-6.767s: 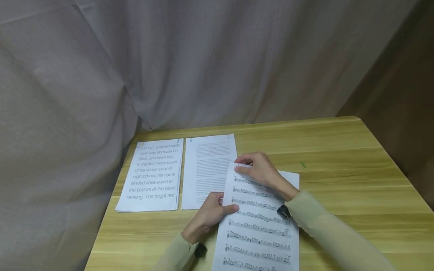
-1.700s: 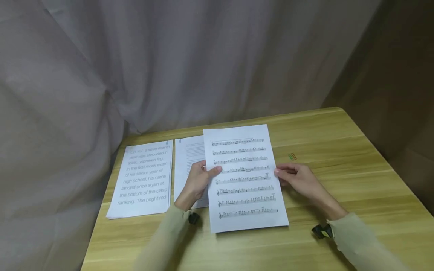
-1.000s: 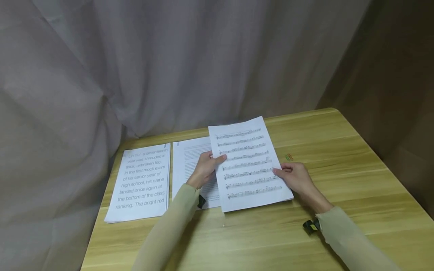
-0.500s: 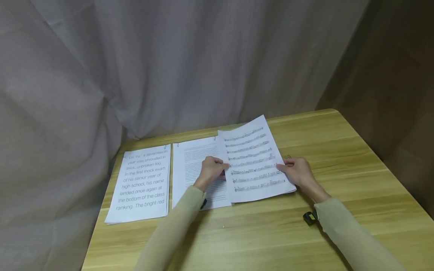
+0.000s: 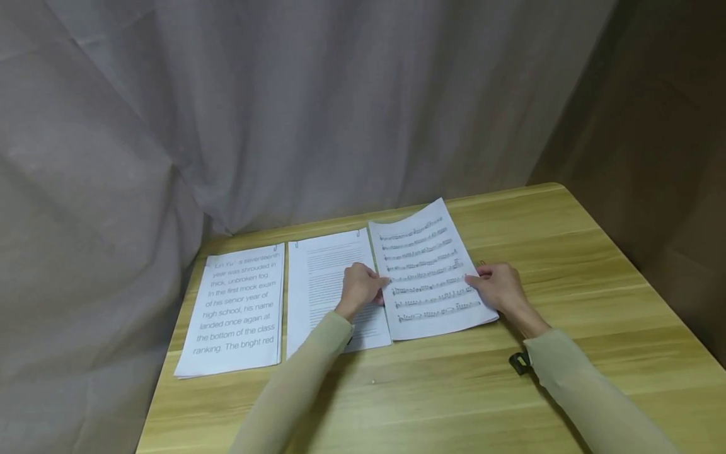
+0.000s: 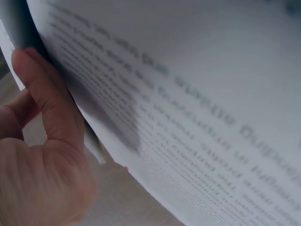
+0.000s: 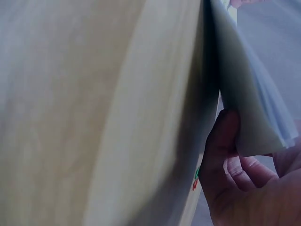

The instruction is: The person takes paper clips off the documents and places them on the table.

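Left hand (image 5: 360,287) and right hand (image 5: 503,290) both pinch the sheet-music stack (image 5: 428,274) in the head view, thumbs on top of its opposite long edges. It lies directly between them at the right end of a row of papers, so neither hand is clearly nearer. Its long axis points away from the person, with the far end leaning left, and the page bows between the grips.

Three paper stacks make up the row: one of sheet music, one small-print packet (image 5: 333,268) just left of it, partly covered by the left hand and forearm, and one large-print packet (image 5: 237,306) at the far left. Two paper clips show on the small-print packet's top edge and one on the large-print packet's; I see none on the sheet music. All are at one wooden table (image 5: 442,403) before a grey curtain (image 5: 340,113).

In the left wrist view, fingers meet at a paper edge beside a page of blurred print.

In the right wrist view, the hand grips a stack edge raised off the tabletop, its corner layers slightly fanned. Two loose clips, one green clip (image 7: 197,172) and one red clip (image 7: 194,184), lie beyond the fingers.
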`<state>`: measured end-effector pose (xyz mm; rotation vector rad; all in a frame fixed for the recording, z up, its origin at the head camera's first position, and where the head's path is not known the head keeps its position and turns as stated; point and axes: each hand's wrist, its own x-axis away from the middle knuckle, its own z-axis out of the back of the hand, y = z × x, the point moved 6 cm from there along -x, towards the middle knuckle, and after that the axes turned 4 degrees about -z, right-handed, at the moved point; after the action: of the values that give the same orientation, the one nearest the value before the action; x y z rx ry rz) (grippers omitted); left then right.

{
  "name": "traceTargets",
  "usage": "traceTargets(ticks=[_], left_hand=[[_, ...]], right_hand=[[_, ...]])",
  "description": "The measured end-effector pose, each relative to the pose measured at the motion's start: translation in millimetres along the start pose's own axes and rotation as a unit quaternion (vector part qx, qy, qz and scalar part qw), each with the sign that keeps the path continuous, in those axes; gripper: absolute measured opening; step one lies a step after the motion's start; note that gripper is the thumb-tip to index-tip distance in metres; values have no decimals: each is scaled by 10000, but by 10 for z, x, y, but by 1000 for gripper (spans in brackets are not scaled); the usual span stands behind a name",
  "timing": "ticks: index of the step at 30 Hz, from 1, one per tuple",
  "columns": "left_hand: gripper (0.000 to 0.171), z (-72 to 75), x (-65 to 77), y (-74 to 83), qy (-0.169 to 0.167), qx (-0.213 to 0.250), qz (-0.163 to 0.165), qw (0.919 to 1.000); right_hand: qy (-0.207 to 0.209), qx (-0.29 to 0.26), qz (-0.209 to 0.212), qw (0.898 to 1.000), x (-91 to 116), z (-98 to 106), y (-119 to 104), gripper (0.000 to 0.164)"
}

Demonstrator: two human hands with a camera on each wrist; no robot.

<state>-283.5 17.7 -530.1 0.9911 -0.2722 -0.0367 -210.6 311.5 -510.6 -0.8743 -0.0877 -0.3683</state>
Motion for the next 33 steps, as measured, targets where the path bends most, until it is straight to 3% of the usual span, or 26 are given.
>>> traceTargets(ticks=[11, 16, 23, 30, 33], left_hand=[[24, -11, 49, 42, 50, -186, -339, 9992], [28, -55, -18, -12, 37, -328, -496, 9982], [27, -108, -96, -70, 5, -508, -421, 9978], [28, -50, 57, 87, 30, -558, -461, 9974], [29, -65, 40, 71, 68, -644, -536, 9965]], right_hand=[[261, 961, 208, 9948, -14, 47, -36, 30], [383, 1305, 168, 9906, -19, 77, -39, 32], [365, 1419, 94, 9892, -18, 85, -27, 34], [275, 1563, -50, 9873, -31, 92, -1, 33], [277, 1675, -117, 9854, -44, 94, 7, 33]])
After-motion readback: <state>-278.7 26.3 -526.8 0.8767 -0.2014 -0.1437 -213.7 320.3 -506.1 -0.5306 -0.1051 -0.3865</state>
